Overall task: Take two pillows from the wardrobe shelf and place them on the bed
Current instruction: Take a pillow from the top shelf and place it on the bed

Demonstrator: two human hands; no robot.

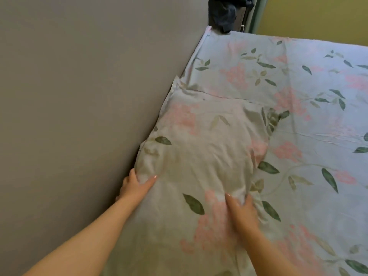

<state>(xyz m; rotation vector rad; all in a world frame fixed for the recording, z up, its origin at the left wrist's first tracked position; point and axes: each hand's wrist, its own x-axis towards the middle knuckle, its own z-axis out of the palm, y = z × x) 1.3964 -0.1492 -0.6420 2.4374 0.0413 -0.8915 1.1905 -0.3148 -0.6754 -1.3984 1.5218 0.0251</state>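
Left hand (135,185) gripping pillow (199,148) corner at headboard (89,96), fingers pinching fabric, right hand (241,208) fingers closed on pillow's right edge, floral pillow lying on matching bed (308,120) against headboard

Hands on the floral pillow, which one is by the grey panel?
The left hand, gripping the pale floral fabric pillow at the corner beside the flat grey panel; the right hand grips the corner away from it.

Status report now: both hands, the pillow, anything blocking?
Left hand gripping pillow corner at grey headboard. Right hand clutching its other near corner. Pillow lying on bed. Nothing in the way.
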